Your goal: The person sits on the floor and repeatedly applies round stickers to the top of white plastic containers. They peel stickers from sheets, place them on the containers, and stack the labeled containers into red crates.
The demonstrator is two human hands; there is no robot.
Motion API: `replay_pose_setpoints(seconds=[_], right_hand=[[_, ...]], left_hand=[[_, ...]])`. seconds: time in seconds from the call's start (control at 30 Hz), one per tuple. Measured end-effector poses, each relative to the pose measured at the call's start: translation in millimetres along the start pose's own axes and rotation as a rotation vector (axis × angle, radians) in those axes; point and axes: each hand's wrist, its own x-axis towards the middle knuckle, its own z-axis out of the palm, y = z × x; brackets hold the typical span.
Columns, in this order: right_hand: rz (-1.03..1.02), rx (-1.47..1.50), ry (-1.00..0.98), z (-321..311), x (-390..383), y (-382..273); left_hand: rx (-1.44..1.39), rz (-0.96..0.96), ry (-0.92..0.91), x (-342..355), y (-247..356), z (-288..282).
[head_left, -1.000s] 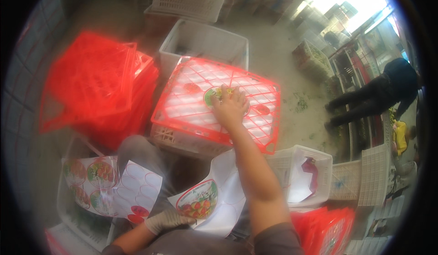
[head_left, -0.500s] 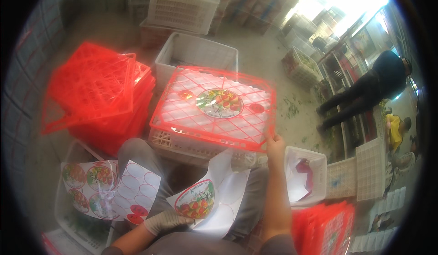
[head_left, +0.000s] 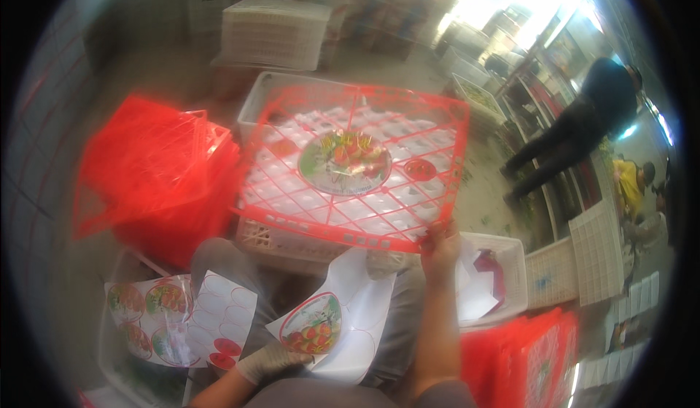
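My right hand [head_left: 440,246] is closed round the near right corner of a red plastic lattice lid [head_left: 310,227]. The lid looks raised and slightly tilted above a white crate [head_left: 257,234], with white padding-like material showing through its openings. A large oval fruit sticker [head_left: 345,163] sits at the lid's middle, with a small red oval sticker [head_left: 421,170] to its right. In my lap, my gloved left hand [head_left: 271,360] pinches the edge of a white sticker sheet [head_left: 361,328], near a large fruit sticker [head_left: 313,326] on it.
More sticker sheets [head_left: 226,298] lie by my left knee, over a white basket [head_left: 109,342]. Red lattice lids are stacked at left [head_left: 146,175] and lower right [head_left: 521,357]. A white bin [head_left: 510,262] with paper stands right. Farther right, a person [head_left: 583,116] in dark clothes stands.
My right hand has lifted the red lid's right side, and its far edge has shifted up and right. The left hand still holds the sheet. The view has shifted slightly.
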Motion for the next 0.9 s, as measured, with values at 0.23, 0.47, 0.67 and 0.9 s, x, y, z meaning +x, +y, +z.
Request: replay_pose_setpoints(seconds=[0.23,0.47,0.67,0.9], right_hand=[[-0.164,0.001,0.47,-45.8,-47.4,-116.5],[-0.586,-0.472,0.947,-180.4,-223.2,-354.1],[-0.357,-0.419,1.247,-263.8,-433.1,-449.4],[0.382,-0.832,1.713,-341.6,-564.6,-407.6]], left_hand=[[0.019,0.046,0.053,-2.0,7.1,2.2],[0.143,0.031,0.163,7.3,12.5,17.8],[0.169,0.005,0.133,15.3,12.0,28.5],[0.186,0.011,0.12,15.2,13.3,34.8]])
